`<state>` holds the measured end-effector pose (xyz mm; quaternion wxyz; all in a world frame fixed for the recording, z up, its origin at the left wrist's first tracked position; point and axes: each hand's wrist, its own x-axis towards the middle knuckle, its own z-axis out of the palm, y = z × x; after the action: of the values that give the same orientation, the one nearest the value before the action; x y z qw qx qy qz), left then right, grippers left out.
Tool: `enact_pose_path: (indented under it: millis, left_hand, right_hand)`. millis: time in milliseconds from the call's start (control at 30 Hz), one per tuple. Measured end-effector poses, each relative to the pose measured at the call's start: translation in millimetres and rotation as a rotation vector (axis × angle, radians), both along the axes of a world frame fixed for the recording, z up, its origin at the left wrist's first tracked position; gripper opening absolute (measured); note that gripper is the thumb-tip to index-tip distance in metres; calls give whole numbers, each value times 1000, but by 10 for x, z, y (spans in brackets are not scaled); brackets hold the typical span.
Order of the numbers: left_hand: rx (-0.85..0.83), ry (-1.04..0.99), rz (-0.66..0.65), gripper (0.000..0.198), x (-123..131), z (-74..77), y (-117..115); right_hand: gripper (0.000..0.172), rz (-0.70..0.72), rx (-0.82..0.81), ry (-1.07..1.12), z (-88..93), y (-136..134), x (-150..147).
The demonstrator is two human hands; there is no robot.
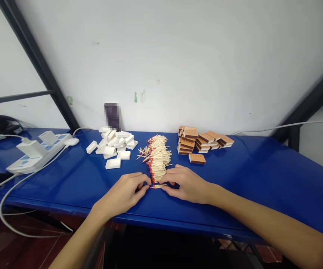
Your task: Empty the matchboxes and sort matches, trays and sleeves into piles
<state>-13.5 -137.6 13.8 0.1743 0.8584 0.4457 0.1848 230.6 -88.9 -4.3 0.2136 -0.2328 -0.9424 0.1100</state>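
A long heap of matches (159,157) with red heads to the left lies in the middle of the blue table. At its near end, a few matches (158,186) lie crosswise between my hands. My left hand (127,190) is closed, with thumb and fingertips at their red heads. My right hand (185,184) pinches at the plain wooden ends, and its fingers also touch the near edge of the heap. White matchbox trays (113,163) are piled beyond my left hand. Brown matchbox sleeves (197,158), several showing white trays inside, are stacked beyond my right hand.
A white power strip (35,157) with plugs and cables sits at the left of the blue table (251,175). A dark pixelated object (112,116) leans on the wall behind the trays. Dark metal frame bars (40,67) slant at both sides.
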Motion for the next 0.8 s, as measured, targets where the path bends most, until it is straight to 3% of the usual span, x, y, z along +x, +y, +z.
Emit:
enact_pose_path:
  millis: [333, 800]
  left_hand:
    - [22, 23, 6, 16, 20, -5, 0]
    - [96, 195, -65, 45, 8, -21, -21]
  right_hand:
    - [20, -2, 8, -4, 2, -17, 24]
    - [18, -22, -62, -40, 34, -31, 0]
